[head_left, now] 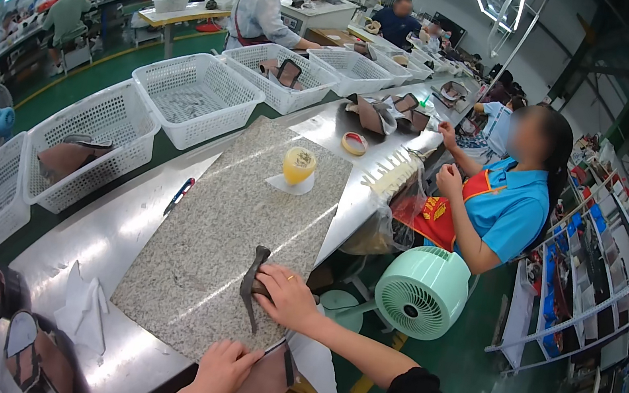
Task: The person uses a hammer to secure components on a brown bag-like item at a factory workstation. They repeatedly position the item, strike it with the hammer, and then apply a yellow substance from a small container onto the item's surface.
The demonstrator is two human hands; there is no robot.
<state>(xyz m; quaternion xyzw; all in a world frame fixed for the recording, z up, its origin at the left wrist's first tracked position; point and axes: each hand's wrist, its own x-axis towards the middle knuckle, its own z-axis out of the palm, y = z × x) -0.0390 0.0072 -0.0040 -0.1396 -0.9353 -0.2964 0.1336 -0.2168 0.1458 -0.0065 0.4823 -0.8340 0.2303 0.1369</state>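
On the stone slab [243, 186] lies a dark cobbler's hammer [251, 288], its long curved head resting on the surface. My right hand [287, 297] is closed around its short handle, which the fingers mostly hide. At the slab's near edge, my left hand [222, 372] grips a brown shoe upper piece [256, 385] with black edging, which hangs over my lap. The fingertips press on the piece's upper left edge; the thumb's hold is partly hidden. Beyond the hammer stands a yellow glue pot [299, 165] on a white scrap.
White plastic baskets [195, 99] line the far left side, some with brown pieces. A pen [179, 196], white paper [83, 313] and more uppers [37, 367] lie on the metal table [75, 243]. A green fan [423, 292] and a seated co-worker [504, 191] are at right.
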